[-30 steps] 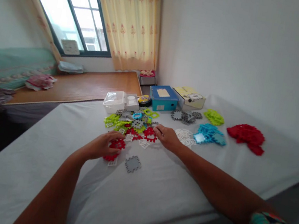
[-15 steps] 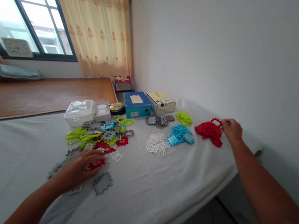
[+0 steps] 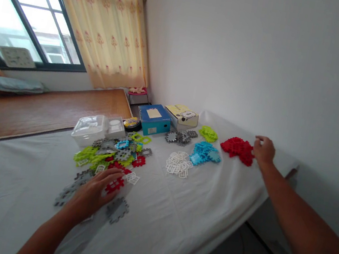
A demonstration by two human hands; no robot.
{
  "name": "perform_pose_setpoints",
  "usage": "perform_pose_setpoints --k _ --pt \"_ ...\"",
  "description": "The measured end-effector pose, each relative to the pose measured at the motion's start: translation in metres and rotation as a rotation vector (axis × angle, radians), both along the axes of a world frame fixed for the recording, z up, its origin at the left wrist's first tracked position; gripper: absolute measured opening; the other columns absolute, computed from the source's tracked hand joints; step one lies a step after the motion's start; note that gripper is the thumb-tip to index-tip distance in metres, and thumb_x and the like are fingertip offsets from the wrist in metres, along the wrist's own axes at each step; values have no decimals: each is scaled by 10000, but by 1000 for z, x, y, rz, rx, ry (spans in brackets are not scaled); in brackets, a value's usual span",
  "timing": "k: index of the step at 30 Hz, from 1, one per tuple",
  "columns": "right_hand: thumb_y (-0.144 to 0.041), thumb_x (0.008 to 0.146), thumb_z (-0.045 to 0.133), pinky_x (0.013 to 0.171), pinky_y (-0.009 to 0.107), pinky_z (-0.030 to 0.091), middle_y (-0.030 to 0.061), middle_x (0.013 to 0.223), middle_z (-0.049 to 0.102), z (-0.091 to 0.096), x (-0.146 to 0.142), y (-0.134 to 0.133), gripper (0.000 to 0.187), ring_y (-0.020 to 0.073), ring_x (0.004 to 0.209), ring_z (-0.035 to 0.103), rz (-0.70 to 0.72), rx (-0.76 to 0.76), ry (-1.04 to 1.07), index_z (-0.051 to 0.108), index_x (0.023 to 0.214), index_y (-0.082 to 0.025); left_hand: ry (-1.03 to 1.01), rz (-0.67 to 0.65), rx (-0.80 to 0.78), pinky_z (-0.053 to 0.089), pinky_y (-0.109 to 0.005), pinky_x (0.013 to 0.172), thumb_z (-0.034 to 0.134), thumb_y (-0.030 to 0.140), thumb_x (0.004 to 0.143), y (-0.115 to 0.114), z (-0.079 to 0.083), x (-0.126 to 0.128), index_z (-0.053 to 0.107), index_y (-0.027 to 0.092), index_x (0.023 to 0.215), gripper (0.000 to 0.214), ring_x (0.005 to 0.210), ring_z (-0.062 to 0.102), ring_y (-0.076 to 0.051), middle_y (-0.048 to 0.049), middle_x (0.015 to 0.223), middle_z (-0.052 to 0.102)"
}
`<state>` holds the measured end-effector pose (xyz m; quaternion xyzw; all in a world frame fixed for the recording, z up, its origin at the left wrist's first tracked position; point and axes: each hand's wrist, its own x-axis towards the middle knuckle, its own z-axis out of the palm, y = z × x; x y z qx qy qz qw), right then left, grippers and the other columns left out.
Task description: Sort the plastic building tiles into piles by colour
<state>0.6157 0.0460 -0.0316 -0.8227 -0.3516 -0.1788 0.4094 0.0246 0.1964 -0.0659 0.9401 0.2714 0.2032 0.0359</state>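
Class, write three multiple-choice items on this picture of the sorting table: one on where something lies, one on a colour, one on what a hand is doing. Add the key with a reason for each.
1. Where is the blue box?
A. beside the yellow box, at the far edge of the table
B. on the wooden floor
C. under the left hand

2. What colour is the pile at the right hand?
A. green
B. red
C. white

3. What is the left hand doing?
A. lifting the clear tub
B. hanging off the table
C. resting flat on loose pieces, a red piece at its fingertips

Key: A, the blue box stands next to the yellow box by the wall; B, the pile beside that hand is red; C, the palm lies down on the pieces on the white table.
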Motion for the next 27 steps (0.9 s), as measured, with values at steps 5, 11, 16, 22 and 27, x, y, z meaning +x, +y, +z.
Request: perform_pose_setpoints --k 5,11,16,22,27 --pt "-417 923 423 717 298 496 84 1038 693 3 -147 37 343 167 765 624 692 -101 180 620 1112 -209 -74 -24 72 502 -402 1008 567 361 897 -23 1 25 453 287 1382 504 1246 534 -252 -93 1394 501" --pt "-512 853 552 856 338 505 -51 1309 606 -14 -307 46 571 177 987 648 1515 -389 401 350 1382 -436 -117 -137 185 489 -405 1026 584 324 902 -48 5 39 346 289 1449 597 1275 506 -260 -115 1408 478" --pt "-411 856 548 802 329 531 -189 971 700 -25 -336 52 302 153 871 675 1491 -243 506 523 1138 -516 -127 -187 243 499 -387 1010 569 346 913 -56 9 42 286 293 1477 633 1259 522 -253 -122 1392 498" --pt "-377 882 506 762 374 523 42 922 718 -11 -236 61 289 227 821 666 1039 -62 356 633 1097 -233 -25 -106 287 452 -434 1050 526 381 932 -41 4 33 400 263 1423 520 1271 507 -263 -107 1420 495" --pt "-363 867 487 851 368 480 115 1090 694 -5 -67 40 335 241 931 645 347 7 46 676 1093 -203 -57 0 259 460 -421 1032 478 281 950 -22 3 19 530 255 1306 361 1239 531 -238 -83 1357 548"
